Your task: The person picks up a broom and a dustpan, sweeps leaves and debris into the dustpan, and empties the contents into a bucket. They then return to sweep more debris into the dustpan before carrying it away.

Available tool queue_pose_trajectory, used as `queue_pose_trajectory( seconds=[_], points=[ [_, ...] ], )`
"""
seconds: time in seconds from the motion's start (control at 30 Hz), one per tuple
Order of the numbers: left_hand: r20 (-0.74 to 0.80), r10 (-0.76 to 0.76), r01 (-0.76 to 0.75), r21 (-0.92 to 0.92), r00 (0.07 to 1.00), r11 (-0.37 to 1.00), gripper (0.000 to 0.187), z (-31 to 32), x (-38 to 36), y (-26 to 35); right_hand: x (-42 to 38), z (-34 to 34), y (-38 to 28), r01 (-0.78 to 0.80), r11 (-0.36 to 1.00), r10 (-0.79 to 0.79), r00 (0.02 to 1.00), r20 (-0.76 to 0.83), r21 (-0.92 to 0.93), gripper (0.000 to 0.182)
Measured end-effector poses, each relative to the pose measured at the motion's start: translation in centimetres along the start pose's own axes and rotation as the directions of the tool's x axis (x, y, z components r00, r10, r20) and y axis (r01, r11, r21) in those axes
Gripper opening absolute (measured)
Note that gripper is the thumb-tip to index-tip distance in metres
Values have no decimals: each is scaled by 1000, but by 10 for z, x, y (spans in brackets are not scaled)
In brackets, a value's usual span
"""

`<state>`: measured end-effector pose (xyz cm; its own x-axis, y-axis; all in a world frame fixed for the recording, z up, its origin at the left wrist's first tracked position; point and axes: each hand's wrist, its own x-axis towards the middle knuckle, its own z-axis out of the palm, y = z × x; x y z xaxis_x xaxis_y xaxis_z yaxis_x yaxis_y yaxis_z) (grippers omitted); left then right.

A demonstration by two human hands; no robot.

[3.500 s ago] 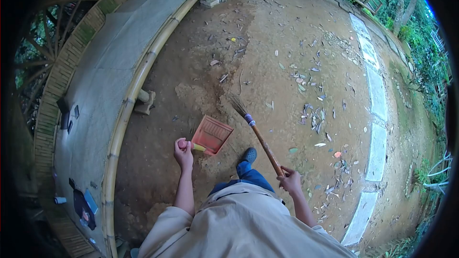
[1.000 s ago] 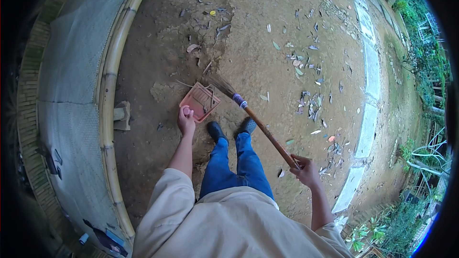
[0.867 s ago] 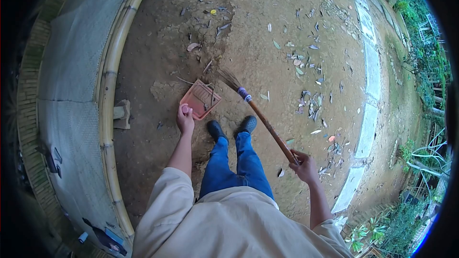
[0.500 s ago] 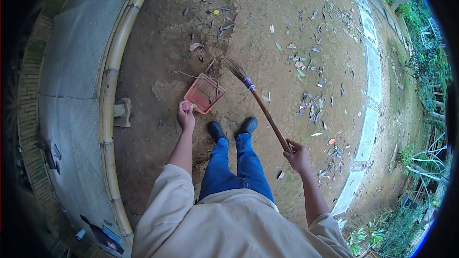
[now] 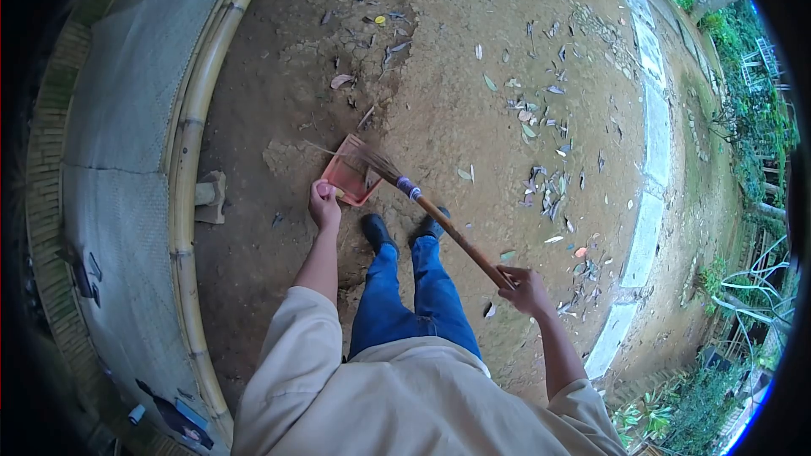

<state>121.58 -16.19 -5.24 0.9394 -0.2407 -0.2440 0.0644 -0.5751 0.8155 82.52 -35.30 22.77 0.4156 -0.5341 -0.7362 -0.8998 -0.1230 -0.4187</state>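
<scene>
Left hand (image 5: pixel 324 204): clasping the red dustpan (image 5: pixel 344 177) by its handle
Right hand (image 5: pixel 528 292): gripping the broom (image 5: pixel 460 241)
Bristles (image 5: pixel 382 167): over the dustpan's right side

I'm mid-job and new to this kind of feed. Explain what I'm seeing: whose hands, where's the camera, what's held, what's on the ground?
No machine here: these are a person's own bare hands. One camera, worn on the head, looks forward and down, so the shirt and jeans show below. The left hand holds a dustpan by its handle. The right hand grips a broom, its bristles at the dustpan; whether they touch it I can't tell. Leaves lie scattered over the ground. A bamboo pole runs along the picture's left, a row of slabs along its right.
</scene>
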Motion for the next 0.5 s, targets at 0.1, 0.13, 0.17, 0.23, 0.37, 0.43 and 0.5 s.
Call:
queue_pose_trajectory(
  seconds=[0.1, 0.13, 0.17, 0.23, 0.37, 0.43, 0.5],
  points=[
    [-18, 13, -13, 14, 1000, 1000, 31, -6, 0, 1, -26, -17, 1, -138, 987, 133, 989, 57, 87, 57],
    [-21, 18, -18, 22, 1000, 1000, 31, -9, -1, 4, -31, -18, 6, -126, 986, 122, 991, 47, 106, 57],
    [-20, 7, -8, -30, 1000, 1000, 31, -12, -2, 8, -36, -19, 10, -114, 985, 111, 993, 36, 126, 57],
    [-16, -12, 10, -134, 1000, 991, 31, -16, -5, 11, -38, -21, 10, -100, 984, 99, 995, 16, 149, 57],
    [-60, -20, 7, -218, 998, 976, 27, -19, -4, 5, -32, -15, 11, -98, 980, 105, 994, -30, 174, 57],
    [-31, -41, 34, -204, 999, 978, 30, -23, -2, 3, -26, -12, 8, -103, 980, 115, 991, -63, 167, 57],
    [-45, -38, 27, -213, 998, 977, 30, -25, 2, 2, -17, -10, -3, -113, 985, 127, 986, -104, 133, 57]
  ],
)
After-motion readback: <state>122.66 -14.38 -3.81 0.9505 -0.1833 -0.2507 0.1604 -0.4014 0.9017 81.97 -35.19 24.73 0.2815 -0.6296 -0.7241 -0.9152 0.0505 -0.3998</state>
